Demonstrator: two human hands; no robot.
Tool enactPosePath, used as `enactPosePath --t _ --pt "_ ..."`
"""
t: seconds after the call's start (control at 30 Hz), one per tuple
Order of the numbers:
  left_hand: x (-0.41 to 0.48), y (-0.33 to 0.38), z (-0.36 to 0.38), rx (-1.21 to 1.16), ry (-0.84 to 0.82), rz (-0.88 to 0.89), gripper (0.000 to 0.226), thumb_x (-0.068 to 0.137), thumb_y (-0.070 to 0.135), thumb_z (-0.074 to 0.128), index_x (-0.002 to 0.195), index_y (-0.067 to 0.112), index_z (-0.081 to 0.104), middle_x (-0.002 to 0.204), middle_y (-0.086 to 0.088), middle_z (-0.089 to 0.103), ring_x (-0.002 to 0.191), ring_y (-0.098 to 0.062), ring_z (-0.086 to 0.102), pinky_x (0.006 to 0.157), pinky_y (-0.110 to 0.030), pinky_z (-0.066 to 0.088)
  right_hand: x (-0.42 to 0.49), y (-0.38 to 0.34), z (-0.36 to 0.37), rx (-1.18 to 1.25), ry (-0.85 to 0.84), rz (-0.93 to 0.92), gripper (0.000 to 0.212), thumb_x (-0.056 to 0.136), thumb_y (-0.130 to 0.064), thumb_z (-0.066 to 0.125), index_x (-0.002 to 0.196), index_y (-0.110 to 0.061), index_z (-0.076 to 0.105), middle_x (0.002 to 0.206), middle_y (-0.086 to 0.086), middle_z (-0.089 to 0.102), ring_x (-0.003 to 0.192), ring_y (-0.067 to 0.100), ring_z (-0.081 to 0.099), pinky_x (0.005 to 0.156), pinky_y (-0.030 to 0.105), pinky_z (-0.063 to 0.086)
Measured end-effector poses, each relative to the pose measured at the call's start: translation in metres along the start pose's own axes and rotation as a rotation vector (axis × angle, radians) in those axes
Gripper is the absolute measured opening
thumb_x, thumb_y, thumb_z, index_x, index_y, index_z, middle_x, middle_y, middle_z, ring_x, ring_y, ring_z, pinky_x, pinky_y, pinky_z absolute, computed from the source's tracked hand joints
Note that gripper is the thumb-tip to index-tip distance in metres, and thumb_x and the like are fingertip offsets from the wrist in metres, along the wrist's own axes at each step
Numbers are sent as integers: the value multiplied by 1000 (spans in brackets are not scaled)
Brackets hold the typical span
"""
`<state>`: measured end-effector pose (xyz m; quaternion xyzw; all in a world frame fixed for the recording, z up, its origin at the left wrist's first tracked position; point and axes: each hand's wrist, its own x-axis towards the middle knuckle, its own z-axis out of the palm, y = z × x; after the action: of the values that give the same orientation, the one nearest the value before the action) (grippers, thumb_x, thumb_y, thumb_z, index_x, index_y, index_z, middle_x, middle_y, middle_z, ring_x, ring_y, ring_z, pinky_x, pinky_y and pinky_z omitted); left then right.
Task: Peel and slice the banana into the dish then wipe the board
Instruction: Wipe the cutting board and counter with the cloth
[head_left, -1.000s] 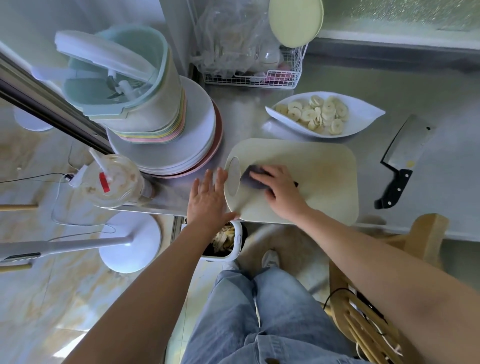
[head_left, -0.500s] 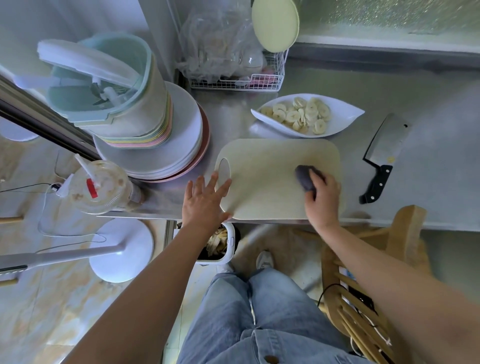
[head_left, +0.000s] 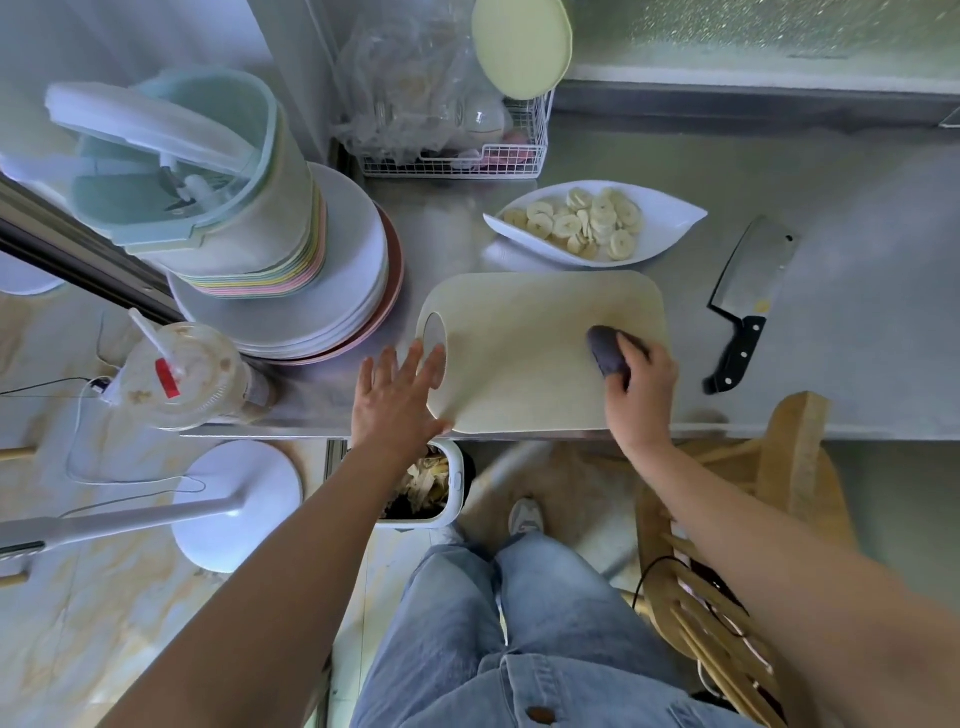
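A pale cutting board (head_left: 524, 343) lies on the steel counter near its front edge. My left hand (head_left: 397, 395) rests flat on the board's left end by the handle hole, fingers straight. My right hand (head_left: 641, 382) grips a dark grey cloth (head_left: 605, 351) and holds it against the board's right side. Behind the board stands a white leaf-shaped dish (head_left: 670, 215) filled with several banana slices (head_left: 587, 223).
A cleaver (head_left: 748, 296) with a black handle lies right of the board. Stacked plates and a container (head_left: 270, 249) stand to the left, with a lidded drink cup (head_left: 182, 374) near the counter edge. A bin of peels (head_left: 431, 486) sits below. A wooden chair (head_left: 779, 499) stands at right.
My right hand has swept the cloth from the board's left side to its right side. The left hand has stayed at the board's left end.
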<state>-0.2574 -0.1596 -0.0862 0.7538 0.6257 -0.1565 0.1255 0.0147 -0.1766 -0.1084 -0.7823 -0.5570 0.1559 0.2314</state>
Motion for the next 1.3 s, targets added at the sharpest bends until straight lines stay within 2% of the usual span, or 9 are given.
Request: enactPosePath --t 0.23,0.4,0.53,0.77,0.87,0.97,1.03,1.17,1.3 --pt "2 -2 2 -4 13 -12 106 82 63 58 152 24 -11 162 2 7 148 -26 3 121 -45 1 -52 -49 19 282 -449 -328 43 78 -7 54 119 -9 66 111 10 60 103 22 54 95 31 42" --pt "6 -3 6 -56 15 -87 120 73 65 66 151 12 -8 156 -10 25 148 -23 9 121 -43 1 34 -20 1 198 22 35 45 81 -5 51 124 -1 59 119 23 52 112 35 49 101 30 33" --pt "8 -3 6 -55 6 -89 120 72 66 67 152 14 -5 157 -7 22 148 -23 9 121 -43 1 78 -8 10 -20 60 361 44 89 -5 47 133 -4 48 134 21 38 121 40 36 101 40 33" --pt "7 -1 3 0 -1 -103 125 71 68 65 151 8 -10 154 -8 27 147 -23 8 120 -42 -3 25 -65 57 183 -322 -313 42 78 -1 54 117 -9 67 107 14 60 99 32 55 92 31 40" --pt "6 0 1 31 -4 -100 124 73 68 63 151 7 -11 155 -8 25 147 -23 8 120 -42 -3 -3 -66 39 213 -498 -432 40 77 -2 53 109 -14 72 100 7 62 95 22 54 88 22 37" --pt "6 -1 2 31 -4 -99 124 73 69 62 151 7 -11 155 -8 25 147 -23 8 120 -43 -2 -26 -58 17 178 -797 -496 41 77 -1 52 108 -19 72 101 3 61 97 17 53 87 28 42" --pt "5 -1 2 22 1 -98 124 73 69 63 151 8 -11 156 -8 23 147 -23 8 120 -43 -2 -25 -49 4 254 -717 -409 44 76 0 50 107 -20 73 104 1 62 100 16 55 90 30 44" --pt "4 2 2 6 -12 -103 123 75 67 62 151 9 -14 159 -8 17 148 -23 3 120 -44 -2 8 -21 -2 184 -187 -110 45 81 4 52 122 -10 62 115 12 56 109 28 51 100 38 42" --pt "4 3 0 0 -25 -126 122 77 65 62 150 8 -16 161 -9 9 149 -23 -6 120 -43 -5 -21 -22 18 72 -304 -317 42 81 6 57 121 -8 64 113 16 58 103 33 53 92 33 40"
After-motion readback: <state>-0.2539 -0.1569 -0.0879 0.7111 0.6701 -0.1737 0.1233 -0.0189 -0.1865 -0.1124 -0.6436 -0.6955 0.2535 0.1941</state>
